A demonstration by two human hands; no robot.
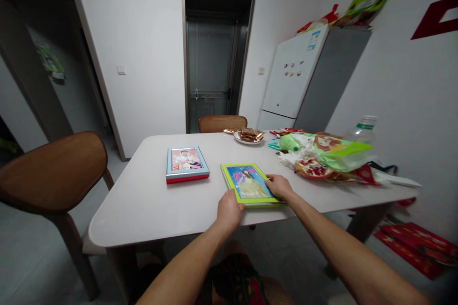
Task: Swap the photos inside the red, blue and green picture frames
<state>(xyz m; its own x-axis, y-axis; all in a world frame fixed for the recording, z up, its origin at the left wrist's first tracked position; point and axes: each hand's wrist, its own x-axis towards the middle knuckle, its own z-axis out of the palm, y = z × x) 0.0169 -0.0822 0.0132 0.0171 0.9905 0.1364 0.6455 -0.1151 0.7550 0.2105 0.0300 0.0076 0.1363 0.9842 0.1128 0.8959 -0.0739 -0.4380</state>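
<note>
A lime-green picture frame [248, 182] with a photo of a figure in a yellow dress lies face up near the front edge of the table. My left hand [229, 208] is closed on its lower left corner. On its right side, my right hand [280, 186] grips the border, fingers partly hidden by the hand itself. Further left, a light-blue picture frame [187, 162] rests on top of a red frame [188, 179], apart from both hands.
Across the white table [150, 214], a plate [248, 141] carries several wrapped snacks. At right sit a cut pomegranate [313, 169], a green plastic bag [345, 155] and a clear bottle [362, 129]. Wooden chairs stand at the left [53, 167] and far side [223, 124].
</note>
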